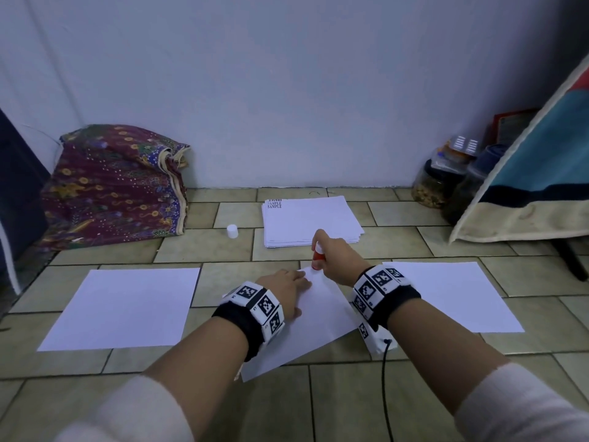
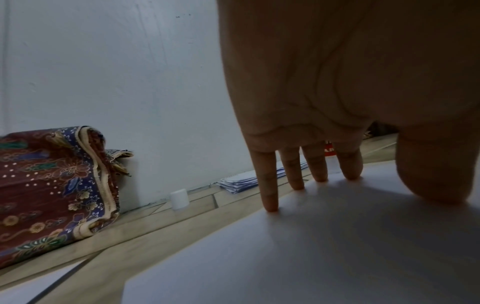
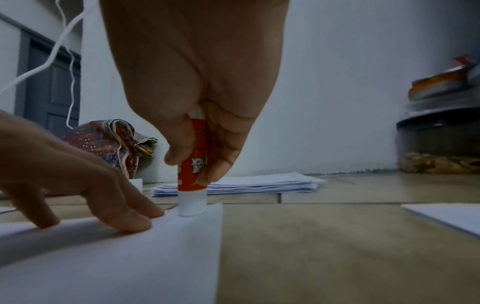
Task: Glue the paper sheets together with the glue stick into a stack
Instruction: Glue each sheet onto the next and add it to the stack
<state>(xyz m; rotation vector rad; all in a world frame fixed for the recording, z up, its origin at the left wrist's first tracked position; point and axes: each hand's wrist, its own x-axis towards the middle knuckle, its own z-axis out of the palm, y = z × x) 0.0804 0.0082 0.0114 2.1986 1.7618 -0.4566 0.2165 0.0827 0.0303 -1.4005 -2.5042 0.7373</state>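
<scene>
A white paper sheet [image 1: 314, 320] lies skewed on the tiled floor in front of me. My left hand [image 1: 288, 287] rests flat on it, straight fingertips [image 2: 270, 202] pressing near its far corner. My right hand [image 1: 334, 255] grips a red and white glue stick [image 3: 192, 176] upright, its white tip touching the sheet's [image 3: 130, 257] far corner. Two more single sheets lie to the left [image 1: 124, 306] and right [image 1: 452, 293]. A stack of sheets [image 1: 310, 220] lies farther back. The white glue cap [image 1: 232, 231] stands on the floor left of the stack.
A folded patterned cloth [image 1: 114, 186] lies against the wall at back left. Jars [image 1: 446, 177] and a hanging blanket [image 1: 538, 173] stand at back right. A black cable [image 1: 385, 387] runs from my right wristband. The wall closes the far side.
</scene>
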